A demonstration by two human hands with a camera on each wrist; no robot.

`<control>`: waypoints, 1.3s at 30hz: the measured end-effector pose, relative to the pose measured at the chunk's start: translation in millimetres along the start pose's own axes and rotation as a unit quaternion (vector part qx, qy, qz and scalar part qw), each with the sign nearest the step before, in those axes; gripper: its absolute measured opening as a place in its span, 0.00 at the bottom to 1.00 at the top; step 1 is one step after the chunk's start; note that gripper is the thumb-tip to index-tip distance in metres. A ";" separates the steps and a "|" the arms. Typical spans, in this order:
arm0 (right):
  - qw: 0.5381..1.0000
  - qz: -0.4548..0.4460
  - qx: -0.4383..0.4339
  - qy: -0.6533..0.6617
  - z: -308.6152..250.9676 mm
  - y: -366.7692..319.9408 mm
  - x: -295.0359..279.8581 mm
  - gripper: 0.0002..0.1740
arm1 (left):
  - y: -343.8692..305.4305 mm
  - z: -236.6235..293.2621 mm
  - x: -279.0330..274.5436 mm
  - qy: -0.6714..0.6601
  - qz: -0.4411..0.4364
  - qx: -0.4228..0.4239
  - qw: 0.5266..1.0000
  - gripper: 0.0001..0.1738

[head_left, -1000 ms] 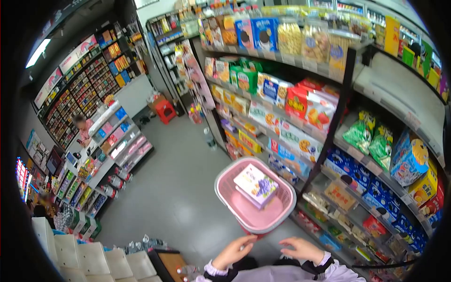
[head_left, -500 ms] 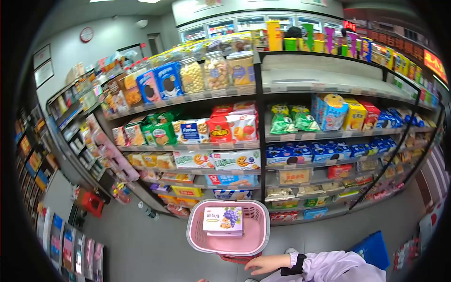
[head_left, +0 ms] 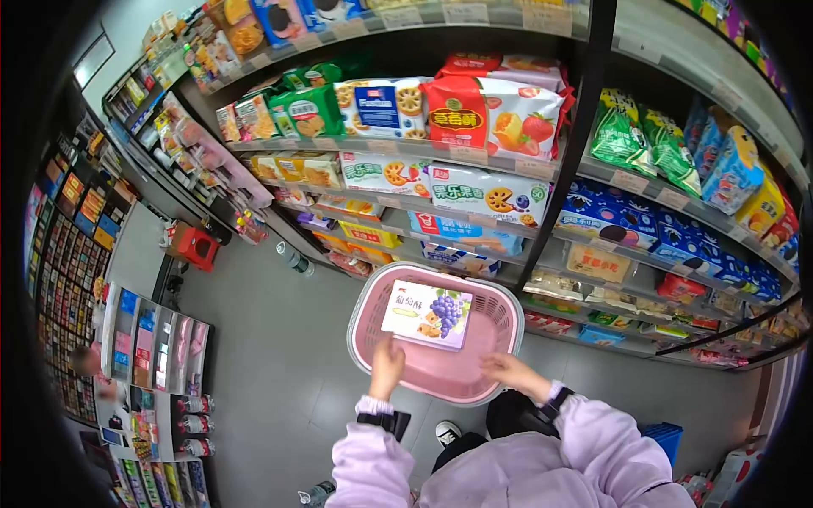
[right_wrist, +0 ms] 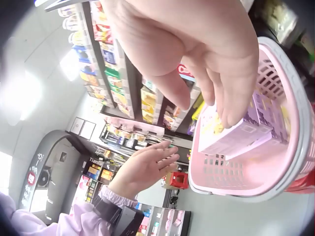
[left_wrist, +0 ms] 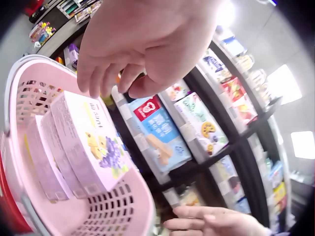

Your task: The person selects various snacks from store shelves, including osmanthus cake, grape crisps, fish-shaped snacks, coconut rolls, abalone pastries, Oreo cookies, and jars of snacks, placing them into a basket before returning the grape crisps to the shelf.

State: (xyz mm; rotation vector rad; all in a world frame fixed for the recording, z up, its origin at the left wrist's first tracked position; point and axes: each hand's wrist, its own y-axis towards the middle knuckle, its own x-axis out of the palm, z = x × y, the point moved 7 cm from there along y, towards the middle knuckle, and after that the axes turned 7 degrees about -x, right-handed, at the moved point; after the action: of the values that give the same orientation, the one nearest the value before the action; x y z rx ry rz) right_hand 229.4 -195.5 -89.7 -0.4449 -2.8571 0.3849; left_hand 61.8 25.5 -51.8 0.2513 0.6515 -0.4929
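A pink shopping basket with a grey rim holds white-and-purple boxes with a grape picture. In the left wrist view these grape boxes lie stacked together against one side of the basket. My left hand hovers by the basket's near left part, close to the boxes, fingers loosely bent around nothing. Over the near right rim is my right hand, fingers relaxed and nothing in them. The right wrist view has the right hand overlapping the boxes.
Shelves of packaged biscuits rise just beyond the basket, with green snack bags and blue boxes to the right. A red stool and a bottle stand on the floor at left. A counter is farther left.
The view has swung from the counter toward the shelves and then tipped down. Both hands have come forward from the body side of the basket to over its near edge.
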 end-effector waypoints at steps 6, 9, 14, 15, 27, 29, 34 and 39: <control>0.993 0.041 0.071 0.087 0.9 87.9 -13.2 0.26 | 92.1 -52.4 40.8 0.128 -0.007 -0.165 0.978 0.18; 0.993 0.029 -0.031 0.112 69.7 139.5 -9.7 0.26 | 107.8 -86.0 57.7 0.081 -0.023 -0.240 0.967 0.24; 0.993 0.027 0.006 0.111 72.8 149.2 -12.6 0.24 | 115.2 -98.8 61.5 0.118 -0.045 -0.306 0.944 0.33; 0.993 0.027 0.022 0.114 76.9 151.2 -14.1 0.25 | 118.3 -110.2 65.6 0.091 -0.075 -0.330 0.936 0.35; 0.992 0.104 -0.069 -0.012 71.3 157.8 -16.0 0.25 | 126.2 -104.6 71.7 -0.004 -0.135 -0.298 0.945 0.27; 0.995 0.088 -0.046 -0.024 69.6 156.7 -15.6 0.25 | 124.8 -107.8 71.1 0.002 -0.132 -0.290 0.948 0.28; 0.972 0.185 -0.146 0.003 95.7 150.9 -6.6 0.23 | 93.9 -82.5 51.9 -0.046 -0.107 -0.314 0.942 0.27; 0.990 0.078 -0.055 -0.100 26.2 89.6 6.1 0.30 | 25.6 -6.6 16.9 -0.300 -0.075 -0.263 0.914 0.25</control>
State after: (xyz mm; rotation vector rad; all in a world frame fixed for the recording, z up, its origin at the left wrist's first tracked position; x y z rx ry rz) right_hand 240.8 -116.9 -139.2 -0.6918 -3.0585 0.3161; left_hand 83.1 43.9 -65.8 -0.4562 0.1801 -0.4899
